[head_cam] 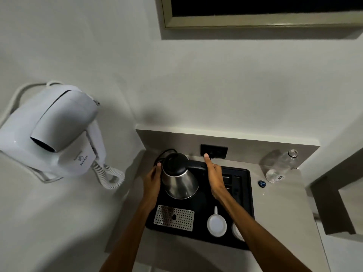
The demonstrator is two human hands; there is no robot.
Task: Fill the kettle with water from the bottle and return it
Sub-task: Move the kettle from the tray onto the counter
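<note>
A steel kettle (179,183) with a black lid and black handle stands upright at the back left of a black tray (246,195). My left hand (152,178) presses against the kettle's left side. My right hand (215,173) wraps the kettle's handle on the right, thumb pointing up. A clear plastic bottle (280,166) without its cap stands on the counter at the back right, looking empty. Its blue cap (261,183) lies on the counter just left of the bottle.
A perforated metal drip plate (173,217) and two white cups (216,225) sit on the tray's front. A black wall socket (214,151) is behind the kettle. A white hair dryer (59,126) hangs on the left wall. A framed panel (255,20) hangs above.
</note>
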